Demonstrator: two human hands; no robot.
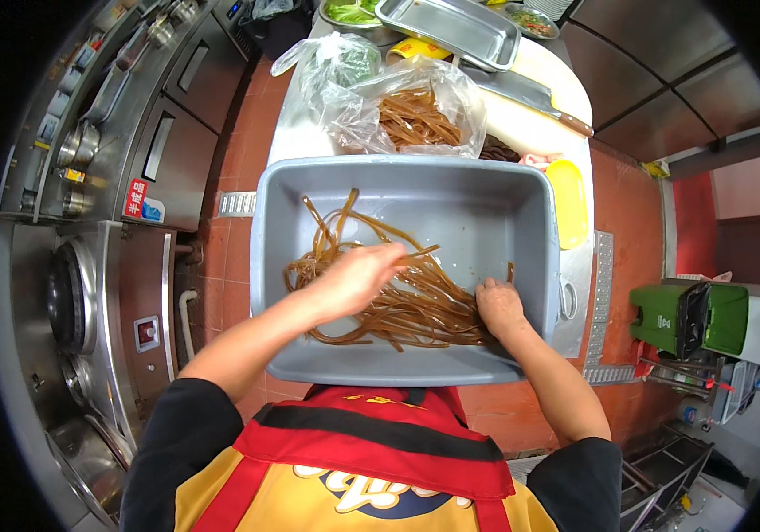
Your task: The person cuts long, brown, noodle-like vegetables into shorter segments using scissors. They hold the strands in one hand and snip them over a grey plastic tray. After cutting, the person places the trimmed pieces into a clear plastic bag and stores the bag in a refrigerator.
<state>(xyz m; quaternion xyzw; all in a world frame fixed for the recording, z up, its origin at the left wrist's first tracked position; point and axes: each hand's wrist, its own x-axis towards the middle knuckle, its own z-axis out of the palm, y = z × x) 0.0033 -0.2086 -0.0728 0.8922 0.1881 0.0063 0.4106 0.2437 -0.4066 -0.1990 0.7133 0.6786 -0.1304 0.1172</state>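
Strands (407, 324) in grey tub (482, 222)

My left hand (360, 277), nearly closed, pinches some; the rest lie beneath it and toward my right hand (498, 308), whose curled fingers touch them, hold unclear. Beyond both sits a plastic bag (355, 120).

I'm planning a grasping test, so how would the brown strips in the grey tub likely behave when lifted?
The brown strips are probably floppy, since many curve and bend inside the grey tub. Their glossy, wet-looking surface suggests they'd be slippery. Because they overlap and cross, lifting a few would likely drag others along.
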